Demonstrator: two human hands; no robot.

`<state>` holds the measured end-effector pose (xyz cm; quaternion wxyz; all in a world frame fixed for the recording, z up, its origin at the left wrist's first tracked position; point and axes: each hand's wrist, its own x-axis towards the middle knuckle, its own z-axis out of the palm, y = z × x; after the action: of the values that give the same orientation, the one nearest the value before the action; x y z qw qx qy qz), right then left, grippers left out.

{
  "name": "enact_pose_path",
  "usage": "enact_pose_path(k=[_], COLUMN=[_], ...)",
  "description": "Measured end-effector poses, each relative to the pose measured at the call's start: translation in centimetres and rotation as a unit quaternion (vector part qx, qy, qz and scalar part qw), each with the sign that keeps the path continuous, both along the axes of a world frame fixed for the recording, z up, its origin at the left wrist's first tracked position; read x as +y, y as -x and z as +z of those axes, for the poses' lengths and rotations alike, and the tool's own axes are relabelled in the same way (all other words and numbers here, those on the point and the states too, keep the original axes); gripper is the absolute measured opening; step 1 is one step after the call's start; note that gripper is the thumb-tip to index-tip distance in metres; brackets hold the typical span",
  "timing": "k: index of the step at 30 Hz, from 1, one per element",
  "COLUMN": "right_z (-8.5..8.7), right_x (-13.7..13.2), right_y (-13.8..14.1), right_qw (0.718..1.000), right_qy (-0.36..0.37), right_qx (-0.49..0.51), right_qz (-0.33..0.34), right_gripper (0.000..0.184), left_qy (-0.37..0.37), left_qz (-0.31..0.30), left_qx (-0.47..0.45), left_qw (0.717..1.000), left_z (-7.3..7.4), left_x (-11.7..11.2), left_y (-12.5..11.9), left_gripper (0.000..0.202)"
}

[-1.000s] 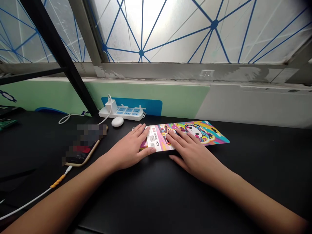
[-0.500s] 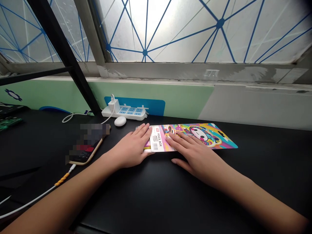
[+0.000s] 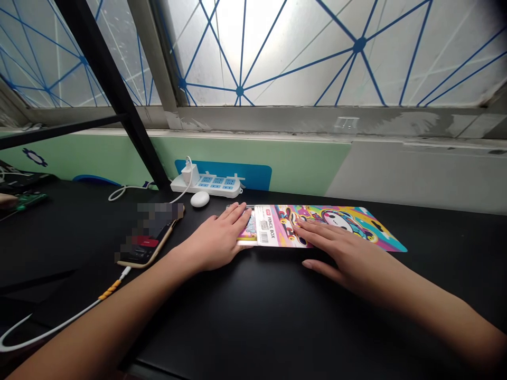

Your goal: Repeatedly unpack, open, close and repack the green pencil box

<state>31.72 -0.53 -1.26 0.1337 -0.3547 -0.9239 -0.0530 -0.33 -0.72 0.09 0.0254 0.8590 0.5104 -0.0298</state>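
A colourful cardboard sleeve (image 3: 285, 232) with a cartoon character and a white label reading PENCIL BOX lies flat on the black table. From its left end pokes out the pencil box (image 3: 249, 232), pink and yellow, with a printed top. My left hand (image 3: 217, 235) rests flat on the exposed end of the box, fingers stretched, covering much of it. Flat over the middle of the sleeve lies my right hand (image 3: 340, 243), fingers extended and its thumb apart near the front edge. The rest of the box is hidden.
A phone (image 3: 152, 237) with a charging cable (image 3: 85, 315) lies left of my left arm. Behind are a white power strip (image 3: 217, 184) and a small white rounded case (image 3: 200, 199). At far left, another person's hand (image 3: 7, 201) is beside a green circuit board (image 3: 31, 201).
My right hand and the sleeve have moved right, and more of the pencil box shows at the left end. My left hand stays on the box. Another person's hand has appeared at the left edge.
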Motion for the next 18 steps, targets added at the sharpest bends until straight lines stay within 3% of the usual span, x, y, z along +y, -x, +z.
enact_pose_path(k=[5, 10, 14, 18], right_z=[-0.2, -0.3, 0.1, 0.0], right_x=[0.4, 0.7, 0.7, 0.2], right_y=[-2.9, -5.4, -4.3, -1.4], right_qw=[0.999, 0.998, 0.998, 0.997], right_qy=[-0.005, 0.008, -0.035, -0.075], right_qx=[-0.026, -0.036, -0.034, -0.009], right_qz=[-0.029, -0.042, -0.036, -0.034], right_gripper=[0.057, 0.057, 0.044, 0.042], left_qy=[0.011, 0.018, -0.007, -0.081], left_qz=[0.005, 0.043, 0.062, 0.022], left_qx=[0.007, 0.006, 0.019, -0.022], left_qw=[1.0, 0.999, 0.998, 0.996], left_z=[0.2, 0.4, 0.4, -0.3], left_x=[0.2, 0.6, 0.5, 0.0], left_y=[0.4, 2.3, 3.3, 1.6], left_gripper=[0.07, 0.067, 0.081, 0.086])
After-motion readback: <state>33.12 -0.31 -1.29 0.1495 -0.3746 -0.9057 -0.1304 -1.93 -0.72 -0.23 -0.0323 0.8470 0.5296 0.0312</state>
